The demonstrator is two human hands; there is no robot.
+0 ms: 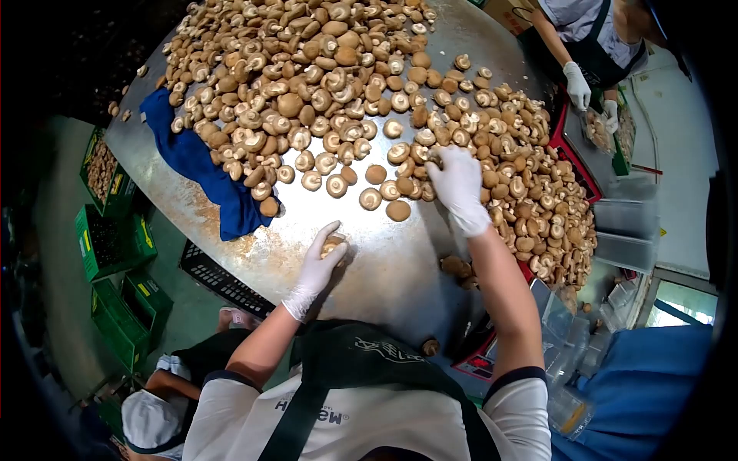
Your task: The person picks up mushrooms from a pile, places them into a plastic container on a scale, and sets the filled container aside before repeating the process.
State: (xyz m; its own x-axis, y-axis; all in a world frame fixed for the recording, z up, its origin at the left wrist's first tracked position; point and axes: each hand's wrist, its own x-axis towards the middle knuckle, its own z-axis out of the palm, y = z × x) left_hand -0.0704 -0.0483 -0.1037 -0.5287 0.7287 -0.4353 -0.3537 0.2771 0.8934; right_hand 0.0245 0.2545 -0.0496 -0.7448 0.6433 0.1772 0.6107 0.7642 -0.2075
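My left hand, in a white glove, is closed around a shiitake mushroom above the near part of the metal table. Farther right, my gloved right hand reaches into the edge of the right-hand heap of shiitake mushrooms. Its fingers are bent together among the caps, and what lies between them is hidden. Several loose mushrooms, one of them a brown cap, lie between my hands. A larger mushroom pile covers the far side.
A blue cloth lies along the table's left edge. Green crates and a black crate stand beyond it. One co-worker handles a clear pack at upper right; another person is at lower left. Clear plastic trays sit right.
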